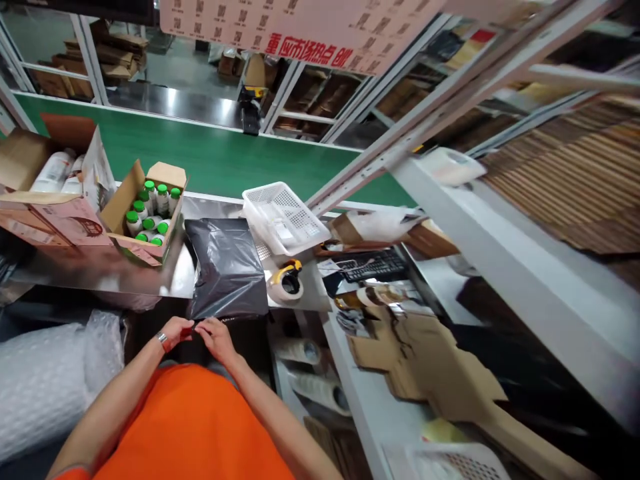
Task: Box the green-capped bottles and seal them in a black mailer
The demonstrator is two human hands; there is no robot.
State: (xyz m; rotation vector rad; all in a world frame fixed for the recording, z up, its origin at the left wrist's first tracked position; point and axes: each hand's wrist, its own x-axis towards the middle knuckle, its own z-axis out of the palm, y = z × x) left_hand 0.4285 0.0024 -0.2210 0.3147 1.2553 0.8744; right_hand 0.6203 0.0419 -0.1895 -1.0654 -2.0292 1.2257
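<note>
A black plastic mailer bag point(227, 267) lies on the steel table with its near edge hanging over the table's front. My left hand point(175, 331) and my right hand point(215, 335) meet at that near edge, both pinched on the bag's flap, fingers close together. A ring or band shows at my left wrist. Just right of the bag rests a tape dispenser point(287, 280) with a yellow handle. An open carton of green-capped white bottles point(150, 210) stands left of the bag.
A white plastic basket point(283, 217) sits behind the tape dispenser. A larger carton point(45, 187) with white bottles is at far left. Bubble wrap point(45, 380) lies low left. Flat cardboard pieces point(430, 363), a keyboard point(373, 265) and a green conveyor belt point(225, 160) surround the table.
</note>
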